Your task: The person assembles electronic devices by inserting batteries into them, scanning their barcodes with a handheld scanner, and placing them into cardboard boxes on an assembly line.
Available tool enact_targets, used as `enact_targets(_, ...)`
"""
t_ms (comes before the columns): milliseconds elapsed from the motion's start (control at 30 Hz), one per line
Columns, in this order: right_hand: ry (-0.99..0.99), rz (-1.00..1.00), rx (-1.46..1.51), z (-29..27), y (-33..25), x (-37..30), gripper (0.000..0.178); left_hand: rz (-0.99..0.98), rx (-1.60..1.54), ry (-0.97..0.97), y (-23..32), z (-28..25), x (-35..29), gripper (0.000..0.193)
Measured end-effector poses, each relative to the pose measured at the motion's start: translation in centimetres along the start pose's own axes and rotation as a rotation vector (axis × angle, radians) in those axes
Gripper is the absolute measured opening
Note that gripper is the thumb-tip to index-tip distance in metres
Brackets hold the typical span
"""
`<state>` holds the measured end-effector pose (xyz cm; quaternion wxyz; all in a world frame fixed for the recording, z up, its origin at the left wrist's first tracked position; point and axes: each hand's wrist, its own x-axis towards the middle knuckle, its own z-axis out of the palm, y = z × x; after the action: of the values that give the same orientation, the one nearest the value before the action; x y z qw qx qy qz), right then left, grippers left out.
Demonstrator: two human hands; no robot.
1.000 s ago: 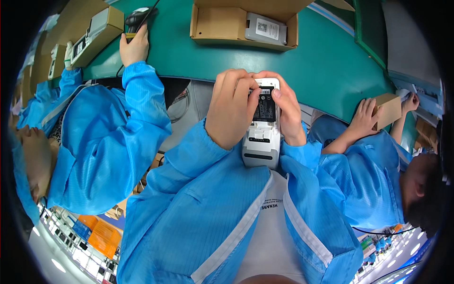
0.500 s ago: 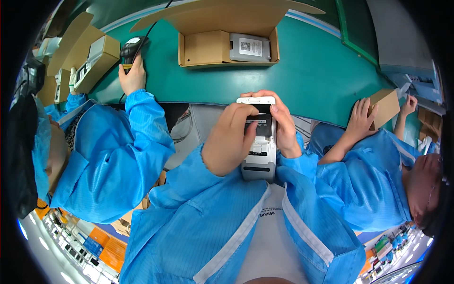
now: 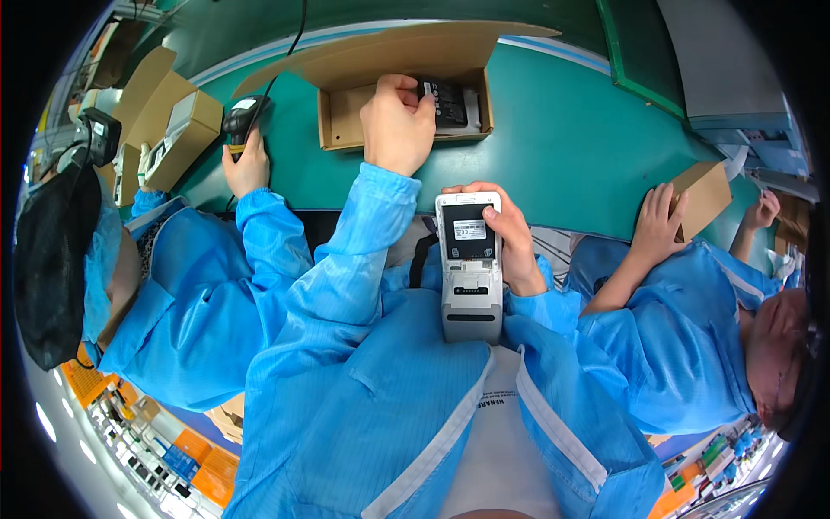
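Pinched in my left hand [image 3: 398,128] is a flat black battery [image 3: 448,104] with small white print. That hand reaches over the open cardboard box [image 3: 344,117], and the battery covers most of a pale grey part [image 3: 471,108] in the box's right side. My right hand [image 3: 512,238] grips a white handheld terminal [image 3: 472,303] from its right edge, thumb on its back. The terminal's back faces up. Its black battery compartment [image 3: 470,221] lies uncovered, with a white label inside. Below the compartment are a contact strip and a dark slot.
At left, a co-worker's hand [image 3: 248,164] holds a black barcode scanner [image 3: 245,117] beside another open box [image 3: 177,130]. To the right, another person's hands are by a small cardboard box [image 3: 702,199]. The green table [image 3: 562,130] stretches between, and a black cable hangs over it.
My left hand has carried the battery up from the terminal to the box. This bares the terminal's compartment. My right hand still grips the terminal, now slightly lower.
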<state>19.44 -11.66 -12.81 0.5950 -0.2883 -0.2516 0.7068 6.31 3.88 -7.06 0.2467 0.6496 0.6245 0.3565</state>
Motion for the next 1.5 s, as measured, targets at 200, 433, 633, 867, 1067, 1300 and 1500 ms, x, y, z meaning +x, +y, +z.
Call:
enact_targets(200,-0.015,0.030,0.075,-0.1,0.1,0.5,0.037,0.176,0.298,-0.095,0.8,-0.7,0.2,0.024)
enact_targets(433,0.010,0.149,0.191,-1.1,0.3,0.2,0.040,1.064,0.712,-0.724,6.9,-5.0,-9.7,0.019)
enact_targets(633,-0.035,0.128,0.290,-1.5,1.2,-0.2,0.045,1.369,0.268,-0.798,1.7,-2.9,-17.0,0.028)
enact_targets(867,-0.013,0.313,0.327,-3.1,0.7,-0.6,0.057,1.197,0.098,-1.002,4.4,-3.5,-13.4,0.052)
enact_targets(1067,0.063,0.006,0.055,-3.7,-2.4,-0.4,0.051,0.951,0.109,-0.567,10.8,-8.5,-3.8,0.079)
enact_targets(1300,0.257,-0.170,-0.403,-3.2,-3.7,4.4,0.044,0.718,0.452,-0.291,4.2,-2.4,2.2,0.075)
enact_targets(1500,0.320,-0.248,-0.579,-3.4,-1.6,7.2,0.051,0.677,0.279,-0.238,1.0,-2.0,1.0,0.040)
